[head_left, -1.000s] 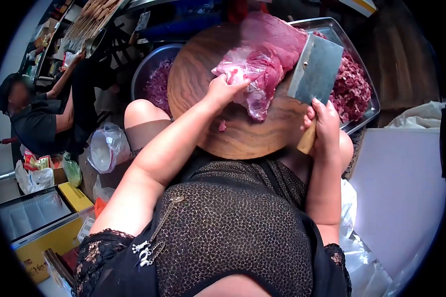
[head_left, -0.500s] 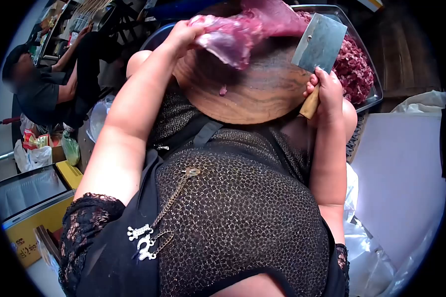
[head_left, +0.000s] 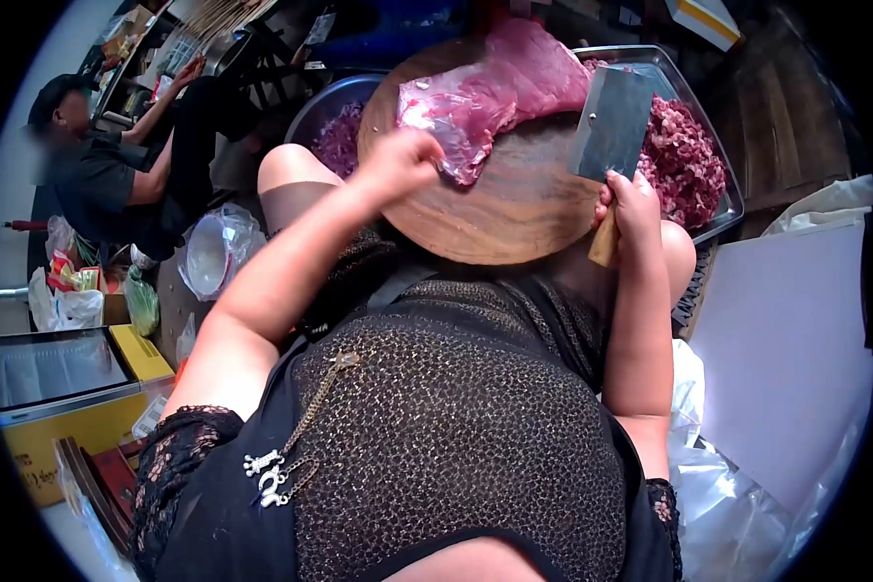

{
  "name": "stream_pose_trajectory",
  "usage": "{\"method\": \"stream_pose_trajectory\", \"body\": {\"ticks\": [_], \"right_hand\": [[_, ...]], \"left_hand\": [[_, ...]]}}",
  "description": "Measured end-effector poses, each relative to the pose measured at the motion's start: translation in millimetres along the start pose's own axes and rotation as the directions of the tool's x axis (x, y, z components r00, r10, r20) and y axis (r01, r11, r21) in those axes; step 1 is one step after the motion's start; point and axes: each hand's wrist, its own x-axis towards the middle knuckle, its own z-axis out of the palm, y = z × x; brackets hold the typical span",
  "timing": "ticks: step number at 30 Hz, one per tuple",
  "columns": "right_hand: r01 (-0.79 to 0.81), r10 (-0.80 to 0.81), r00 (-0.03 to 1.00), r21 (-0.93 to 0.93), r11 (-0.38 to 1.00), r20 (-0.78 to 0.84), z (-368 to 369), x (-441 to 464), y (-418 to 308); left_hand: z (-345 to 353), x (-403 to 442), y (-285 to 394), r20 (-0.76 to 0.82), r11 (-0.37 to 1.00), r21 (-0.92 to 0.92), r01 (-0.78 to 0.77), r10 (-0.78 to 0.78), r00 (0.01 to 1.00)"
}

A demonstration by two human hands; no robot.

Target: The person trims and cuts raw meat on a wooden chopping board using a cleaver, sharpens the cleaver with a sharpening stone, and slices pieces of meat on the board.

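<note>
A large slab of raw red meat (head_left: 538, 73) lies across the upper part of a round wooden board (head_left: 514, 213). My left hand (head_left: 404, 163) is closed at the meat's lower left edge, its fingers pressed together; what they pinch, if anything, is too small to make out. In my right hand (head_left: 634, 209) is a cleaver (head_left: 613, 121), gripped by its wooden handle with the broad blade pointing up, beside the board's right edge. The blade's right edge overlaps the view of chopped meat (head_left: 684, 160) in a metal tray (head_left: 732, 209).
Left behind the board stands a metal bowl (head_left: 306, 121) of chopped meat. Another person (head_left: 97, 175) sits at the far left. A lined bucket (head_left: 209, 257) is left of my knee, and a pale flat panel (head_left: 786, 339) is at the right.
My left hand pulled the meat's end left and up, and has since come down to its lower edge. The meat now lies further left on the board. The cleaver stays in my right hand.
</note>
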Motion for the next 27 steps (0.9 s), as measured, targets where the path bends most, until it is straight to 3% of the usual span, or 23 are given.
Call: {"method": "stream_pose_trajectory", "body": {"ticks": [2, 4, 5, 6, 7, 8, 10, 12, 14, 15, 16, 18, 19, 21, 24, 25, 26, 27], "right_hand": [[0.052, -0.052, 0.999, -0.052, 0.997, 0.001, 2, -7, 0], [0.036, -0.037, 0.999, -0.052, 0.998, -0.017, 4, -9, 2], [0.023, -0.026, 0.999, -0.098, 0.995, -0.032, 4, -8, 4], [0.008, -0.015, 0.999, -0.146, 0.989, -0.045, 7, -8, 6], [-0.009, 0.003, 0.999, -0.14, 0.99, -0.04, 11, -10, 5], [-0.039, 0.03, 0.998, -0.163, 0.986, -0.053, 13, -8, 7], [-0.056, 0.048, 0.998, -0.245, 0.968, -0.039, 15, -3, 14], [-0.049, 0.04, 0.999, -0.297, 0.954, -0.035, 17, 2, 23], [-0.095, 0.07, 0.994, -0.352, 0.931, -0.084, 23, 1, 24], [-0.101, 0.079, 0.994, -0.337, 0.936, -0.079, 24, 3, 27], [-0.11, 0.09, 0.993, -0.322, 0.94, -0.075, 25, 4, 29], [-0.095, 0.062, 0.993, -0.39, 0.916, -0.097, 31, 4, 31], [-0.083, 0.048, 0.995, -0.419, 0.904, -0.093, 35, 4, 30], [-0.067, 0.033, 0.996, -0.441, 0.895, -0.084, 39, 3, 27], [-0.053, 0.028, 0.997, -0.391, 0.919, -0.069, 33, 6, 29], [-0.084, 0.052, 0.995, -0.403, 0.911, -0.089, 37, 0, 22], [-0.093, 0.06, 0.994, -0.406, 0.909, -0.093, 36, -4, 21], [-0.087, 0.052, 0.993, -0.379, 0.921, -0.102, 36, -7, 20]], "left_hand": [[-56, 20, -6, -0.187, 0.995, -0.067, -0.08, 0.067, 0.98], [-104, 39, -29, -0.28, 0.989, -0.143, -0.049, 0.007, 0.96], [-120, 46, -34, -0.295, 0.998, 0.044, 0.053, -0.037, 0.955], [-130, 62, -88, -0.176, 0.994, 0.027, 0.11, -0.104, 0.979], [-131, 66, -89, -0.042, 0.917, 0.187, 0.353, -0.352, 0.935], [-126, 73, -88, 0.049, 0.763, 0.365, 0.534, -0.588, 0.807], [-81, 81, -125, -0.146, 0.831, -0.02, 0.555, -0.552, 0.821], [-54, 101, -99, 0.12, 0.605, 0.03, 0.796, -0.792, 0.598], [-19, 91, -69, 0.209, 0.743, -0.098, 0.662, -0.635, 0.744], [12, 99, -99, 0.062, 0.791, -0.081, 0.606, -0.603, 0.795], [22, 105, -96, 0.008, 0.753, -0.116, 0.647, -0.651, 0.759], [42, 104, -86, -0.024, 0.621, -0.628, 0.468, -0.617, 0.787], [49, 106, -78, -0.016, 0.609, -0.644, 0.464, -0.617, 0.787], [50, 108, -61, 0.045, 0.317, -0.912, 0.26, -0.554, 0.831], [14, 94, -24, 0.056, 0.396, -0.888, 0.236, -0.416, 0.908], [4, 87, -13, -0.009, 0.434, -0.88, 0.194, -0.423, 0.906], [0, 84, -33, 0.078, 0.441, -0.867, 0.23, -0.335, 0.939], [-5, 75, -33, 0.066, 0.427, -0.875, 0.227, -0.359, 0.931]]}}
